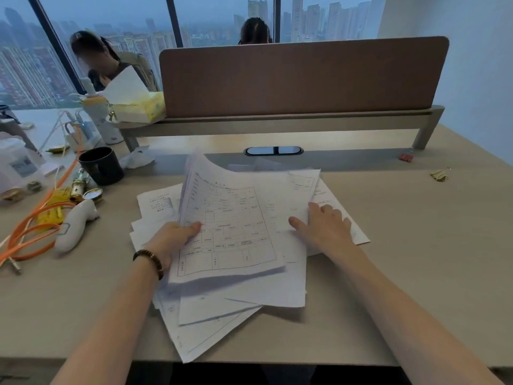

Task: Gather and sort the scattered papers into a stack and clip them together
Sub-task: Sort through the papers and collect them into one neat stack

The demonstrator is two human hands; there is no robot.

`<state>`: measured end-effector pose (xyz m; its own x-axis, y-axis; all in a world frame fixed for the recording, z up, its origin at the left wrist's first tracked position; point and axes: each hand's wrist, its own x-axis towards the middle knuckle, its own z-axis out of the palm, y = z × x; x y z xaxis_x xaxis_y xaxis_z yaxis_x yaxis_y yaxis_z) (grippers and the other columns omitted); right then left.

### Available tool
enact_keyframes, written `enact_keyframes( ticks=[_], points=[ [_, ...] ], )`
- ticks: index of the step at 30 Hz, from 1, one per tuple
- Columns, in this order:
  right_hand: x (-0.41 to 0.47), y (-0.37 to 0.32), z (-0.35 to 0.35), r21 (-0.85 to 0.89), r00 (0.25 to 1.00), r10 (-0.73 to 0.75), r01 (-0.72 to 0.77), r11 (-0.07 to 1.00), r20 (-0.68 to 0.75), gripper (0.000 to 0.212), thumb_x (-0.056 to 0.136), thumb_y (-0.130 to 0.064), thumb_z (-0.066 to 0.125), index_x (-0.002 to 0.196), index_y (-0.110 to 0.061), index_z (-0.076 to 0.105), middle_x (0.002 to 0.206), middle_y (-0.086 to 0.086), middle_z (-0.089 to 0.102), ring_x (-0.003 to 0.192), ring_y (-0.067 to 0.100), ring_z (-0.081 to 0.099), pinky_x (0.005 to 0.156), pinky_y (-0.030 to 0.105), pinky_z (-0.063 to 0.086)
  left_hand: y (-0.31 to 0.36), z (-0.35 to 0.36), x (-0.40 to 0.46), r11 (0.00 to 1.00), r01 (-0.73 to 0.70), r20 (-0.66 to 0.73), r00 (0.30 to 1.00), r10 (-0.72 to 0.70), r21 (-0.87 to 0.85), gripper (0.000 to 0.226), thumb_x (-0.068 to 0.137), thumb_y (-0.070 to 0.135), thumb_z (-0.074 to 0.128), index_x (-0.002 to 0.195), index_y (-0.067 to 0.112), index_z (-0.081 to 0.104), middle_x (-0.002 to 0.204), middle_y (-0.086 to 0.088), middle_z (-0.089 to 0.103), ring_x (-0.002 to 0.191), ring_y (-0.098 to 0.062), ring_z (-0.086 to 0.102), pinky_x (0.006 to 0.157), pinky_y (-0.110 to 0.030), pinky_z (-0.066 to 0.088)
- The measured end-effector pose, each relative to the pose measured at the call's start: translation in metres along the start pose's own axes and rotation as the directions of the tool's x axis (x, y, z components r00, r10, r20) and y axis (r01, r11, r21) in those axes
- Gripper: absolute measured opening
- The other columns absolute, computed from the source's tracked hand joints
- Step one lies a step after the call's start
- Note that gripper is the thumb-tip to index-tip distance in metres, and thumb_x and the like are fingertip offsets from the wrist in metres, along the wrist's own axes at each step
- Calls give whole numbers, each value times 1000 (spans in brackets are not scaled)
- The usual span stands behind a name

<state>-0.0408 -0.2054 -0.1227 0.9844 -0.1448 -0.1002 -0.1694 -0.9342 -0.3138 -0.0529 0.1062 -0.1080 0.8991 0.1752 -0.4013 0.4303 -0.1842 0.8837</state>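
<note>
A loose pile of white printed papers [244,295] lies fanned out on the desk in front of me. My left hand [172,240] grips a bundle of sheets [230,226] by its left edge, thumb on top, and holds it raised and curling above the pile. To the right, my right hand [324,229] rests flat with spread fingers on the sheets that lie on the desk. Gold binder clips [440,175] sit far right on the desk, well apart from both hands. A small red clip [406,157] lies near the divider's right leg.
A black mug [101,165], orange cables [33,226], a white handheld device [75,226], brass fittings and yellow packets crowd the left side. A brown divider panel [302,76] closes off the back, with two people behind it. The desk's front edge [333,364] runs just below the pile.
</note>
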Motion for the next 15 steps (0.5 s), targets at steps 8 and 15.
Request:
enact_keyframes(
  ticks=[8,15],
  points=[
    [5,-5,-6,317,998,-55,62,946,-33,68,89,-34,70,146,-23,36,143,4,55,129,33,50,105,47,42,1,15,7,997,-63,20,998,62,47,34,93,31,68,108,1,70,98,-14,77,89,-31,74,75,-35,59],
    [4,4,-12,748,988,119,-8,664,-95,82,82,-12,78,149,-22,32,131,6,62,114,24,60,90,38,49,11,26,16,992,-83,70,995,77,94,34,92,34,68,107,5,71,94,-9,79,83,-26,76,62,-29,59]
  ],
)
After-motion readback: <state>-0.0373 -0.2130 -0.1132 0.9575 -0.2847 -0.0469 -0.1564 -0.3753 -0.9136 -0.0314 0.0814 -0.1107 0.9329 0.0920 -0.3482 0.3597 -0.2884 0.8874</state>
